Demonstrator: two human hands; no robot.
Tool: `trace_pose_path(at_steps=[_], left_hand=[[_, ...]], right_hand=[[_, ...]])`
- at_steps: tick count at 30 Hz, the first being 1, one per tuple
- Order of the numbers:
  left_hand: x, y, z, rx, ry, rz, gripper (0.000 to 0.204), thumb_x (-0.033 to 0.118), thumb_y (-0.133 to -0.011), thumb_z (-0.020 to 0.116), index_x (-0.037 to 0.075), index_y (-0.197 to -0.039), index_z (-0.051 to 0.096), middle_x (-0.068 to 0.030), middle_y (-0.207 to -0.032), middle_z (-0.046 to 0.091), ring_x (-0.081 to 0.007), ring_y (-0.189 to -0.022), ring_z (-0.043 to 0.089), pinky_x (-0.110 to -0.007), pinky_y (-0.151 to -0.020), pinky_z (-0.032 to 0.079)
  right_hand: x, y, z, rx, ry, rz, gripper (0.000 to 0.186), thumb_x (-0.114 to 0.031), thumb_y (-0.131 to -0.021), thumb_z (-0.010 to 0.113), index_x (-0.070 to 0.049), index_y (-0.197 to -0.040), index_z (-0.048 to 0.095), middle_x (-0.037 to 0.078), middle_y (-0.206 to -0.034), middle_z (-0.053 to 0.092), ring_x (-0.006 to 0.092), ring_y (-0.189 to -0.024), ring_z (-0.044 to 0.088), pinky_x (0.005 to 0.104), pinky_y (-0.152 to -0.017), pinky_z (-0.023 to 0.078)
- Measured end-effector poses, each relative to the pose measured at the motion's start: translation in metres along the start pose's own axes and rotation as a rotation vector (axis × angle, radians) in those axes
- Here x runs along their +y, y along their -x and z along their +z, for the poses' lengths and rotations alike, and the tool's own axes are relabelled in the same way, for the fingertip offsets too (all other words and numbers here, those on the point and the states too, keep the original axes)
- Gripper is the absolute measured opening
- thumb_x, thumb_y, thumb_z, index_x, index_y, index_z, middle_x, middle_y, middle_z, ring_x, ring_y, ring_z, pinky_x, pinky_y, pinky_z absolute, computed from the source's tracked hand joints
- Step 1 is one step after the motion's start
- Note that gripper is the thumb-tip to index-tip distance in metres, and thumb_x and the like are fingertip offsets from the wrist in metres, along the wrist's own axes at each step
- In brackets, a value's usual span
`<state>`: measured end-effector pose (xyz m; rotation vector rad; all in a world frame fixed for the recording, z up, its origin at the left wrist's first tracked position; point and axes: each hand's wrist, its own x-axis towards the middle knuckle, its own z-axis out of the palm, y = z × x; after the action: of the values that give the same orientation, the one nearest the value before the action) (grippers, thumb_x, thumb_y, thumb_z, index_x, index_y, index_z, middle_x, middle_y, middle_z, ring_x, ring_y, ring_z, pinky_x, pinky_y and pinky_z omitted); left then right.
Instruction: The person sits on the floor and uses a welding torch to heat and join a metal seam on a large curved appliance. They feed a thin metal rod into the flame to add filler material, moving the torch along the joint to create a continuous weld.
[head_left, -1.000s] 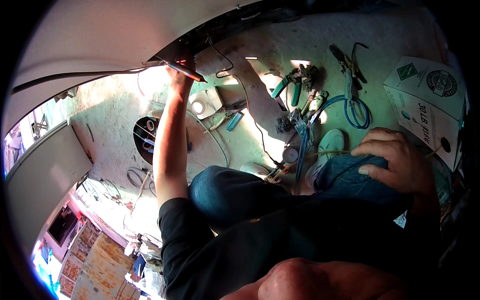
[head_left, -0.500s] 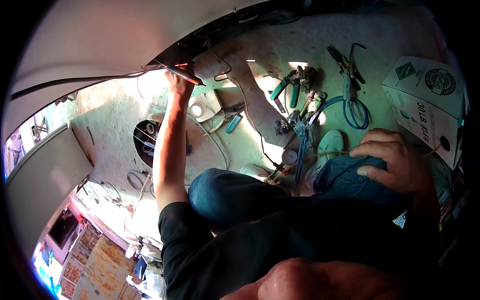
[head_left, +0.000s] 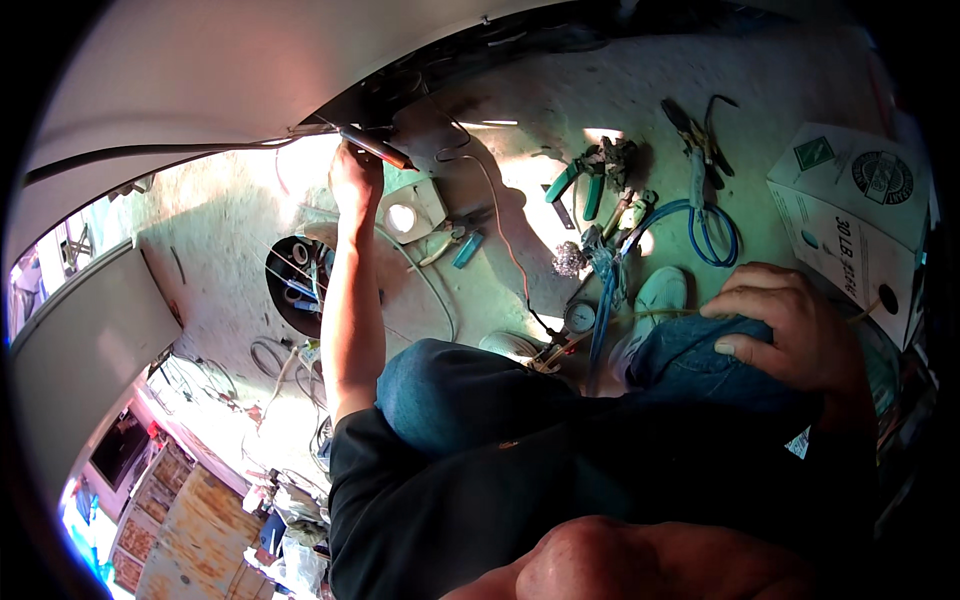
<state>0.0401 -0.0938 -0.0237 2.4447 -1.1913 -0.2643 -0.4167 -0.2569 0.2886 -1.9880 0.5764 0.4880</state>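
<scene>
My left arm reaches forward to the edge of a large pale panel (head_left: 200, 70). My left hand (head_left: 357, 182) is closed round a slim red-and-dark hand tool (head_left: 378, 150), its exact kind unclear. The tool slants just below the panel's dark underside. My right hand (head_left: 770, 320) lies over my bent knee (head_left: 690, 350), fingers spread and slightly curved. A thin yellow hose (head_left: 655, 312) runs up to its fingertips and shows again on the far side; the stretch between is hidden.
Green-handled pliers (head_left: 593, 195), a blue looped hose (head_left: 712, 235), a pressure gauge (head_left: 580, 316) and a white square part (head_left: 410, 212) lie on the floor. A black bucket (head_left: 285, 290) of tools stands left; a white carton (head_left: 850, 215) stands right. A thin cable (head_left: 505, 225) crosses the floor.
My left hand and the tool have shifted slightly, and the tool now tilts more steeply. My right hand stays on the knee.
</scene>
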Motion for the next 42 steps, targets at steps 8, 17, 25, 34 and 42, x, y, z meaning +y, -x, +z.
trace_pose_path(at_steps=[8, 17, 25, 34, 42], left_hand=[[-0.013, -0.022, 0.03, 0.05, 0.343, 0.063, 0.019, 0.019, -0.088, 0.072, 0.006, -0.102, 0.071, -0.013, -0.09, 0.075, -0.0307, -0.087, 0.073, -0.039, -0.076, 0.056], [-0.016, -0.032, 0.066, -0.073, 1.179, -0.335, 0.02, 0.004, -0.088, 0.075, 0.003, -0.106, 0.066, -0.0114, -0.097, 0.07, -0.0241, -0.087, 0.071, -0.037, -0.078, 0.061], [-0.016, -0.048, 0.07, -0.235, 1.39, -0.374, 0.032, 0.004, -0.092, 0.069, 0.004, -0.121, 0.058, -0.01, -0.114, 0.065, -0.0244, -0.1, 0.068, -0.039, -0.086, 0.061], [0.01, -0.072, 0.076, -0.401, 1.697, -0.171, 0.04, 0.016, -0.083, 0.075, 0.01, -0.12, 0.061, -0.0067, -0.118, 0.064, -0.0225, -0.107, 0.065, -0.037, -0.088, 0.058], [-0.004, -0.074, 0.062, -0.576, 1.763, -0.094, 0.06, 0.008, -0.077, 0.082, 0.016, -0.13, 0.057, -0.0036, -0.136, 0.057, -0.0256, -0.132, 0.053, -0.045, -0.112, 0.046]], right_hand=[[-0.001, 0.0, 0.004, 0.017, -0.001, 0.016, 0.028, -0.016, -0.081, 0.074, 0.001, -0.104, 0.07, 0.014, -0.096, 0.066, 0.0303, -0.089, 0.066, 0.0406, -0.079, 0.053], [-0.001, 0.0, 0.002, 0.014, -0.015, 0.012, 0.029, -0.016, -0.082, 0.074, 0.001, -0.104, 0.07, 0.014, -0.096, 0.066, 0.0296, -0.089, 0.066, 0.0404, -0.079, 0.053], [0.001, 0.001, 0.001, 0.002, -0.033, 0.003, 0.03, -0.016, -0.081, 0.075, 0.001, -0.105, 0.07, 0.014, -0.097, 0.066, 0.03, -0.089, 0.066, 0.0404, -0.079, 0.052], [0.002, 0.004, 0.001, 0.028, -0.019, -0.003, 0.03, -0.016, -0.08, 0.075, 0.001, -0.104, 0.07, 0.014, -0.096, 0.066, 0.0304, -0.09, 0.066, 0.041, -0.08, 0.052], [0.002, 0.006, 0.0, 0.028, -0.011, -0.006, 0.029, -0.016, -0.081, 0.075, 0.001, -0.104, 0.07, 0.013, -0.095, 0.066, 0.0291, -0.088, 0.066, 0.0405, -0.079, 0.053]])
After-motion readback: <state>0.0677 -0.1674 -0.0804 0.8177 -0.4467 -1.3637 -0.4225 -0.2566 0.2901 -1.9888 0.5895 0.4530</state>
